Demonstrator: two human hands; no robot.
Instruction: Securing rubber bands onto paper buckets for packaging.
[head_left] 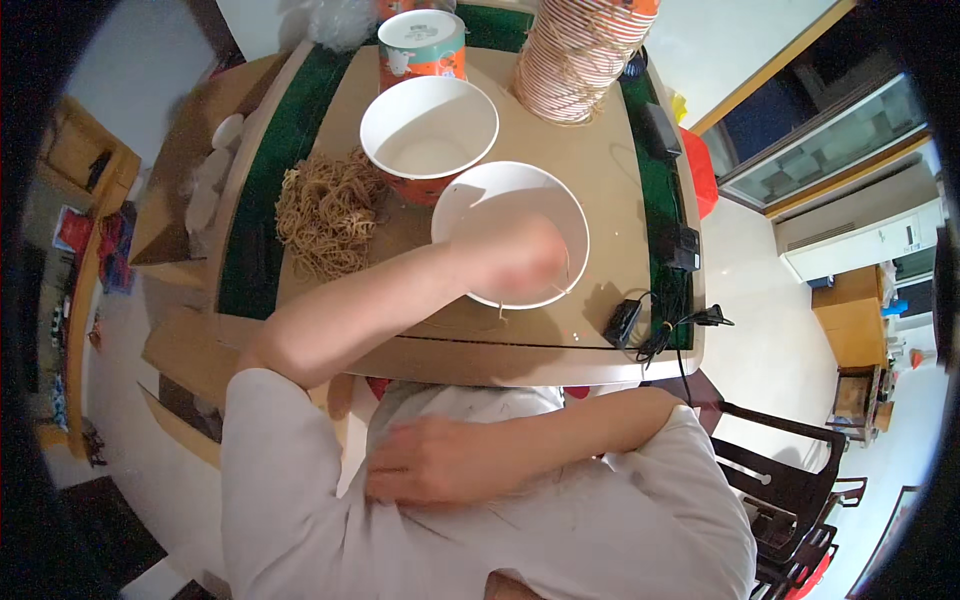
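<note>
My left hand (520, 255) reaches down inside a white-lined paper tub (460, 215) near the table's front. It is blurred and its fingers are hidden. Thin brown strands (566, 288) stick out over the tub's rim beside it. My right hand (425, 460) lies across my lap against my light shirt, fingers slightly blurred and laid flat, holding nothing I can see. Just behind the first tub stands a second open paper tub (430, 130), orange outside. A tangled heap of brown strands (335, 212), like string or shredded paper, lies to its left.
At the back are an upside-down orange and teal tub (420, 50) and a tall stack of nested tubs (580, 60) draped with brown strands. Black adapters (622, 322) and cables lie on the right edge. Cardboard boxes (190, 190) stand left, a dark chair (780, 470) right.
</note>
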